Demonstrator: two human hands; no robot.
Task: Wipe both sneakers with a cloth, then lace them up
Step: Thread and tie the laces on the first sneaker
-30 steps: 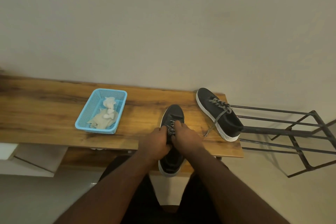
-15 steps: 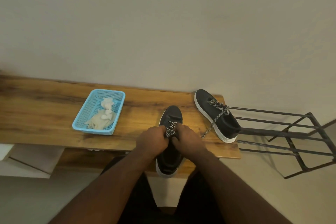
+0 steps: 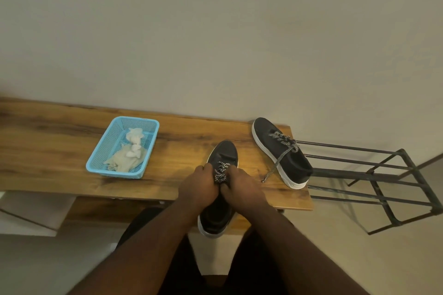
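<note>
A black sneaker with a white sole (image 3: 224,154) lies toe-away on the wooden bench, its heel hanging over the front edge. My left hand (image 3: 197,188) and my right hand (image 3: 243,189) sit side by side over its middle, both pinching its black-and-white speckled lace (image 3: 220,171). The second black sneaker (image 3: 280,151) rests at the bench's right end, laced, with one loose lace end trailing toward the front. A crumpled pale cloth (image 3: 128,155) lies in the blue basket (image 3: 105,148).
The wooden bench (image 3: 60,151) runs along a plain wall. A black metal rack (image 3: 374,175) stands just right of the bench, touching the second sneaker's heel. A lower shelf shows under the bench at the left.
Both hands stay on the near sneaker's lace with only small finger movements. The view has shifted slightly.
</note>
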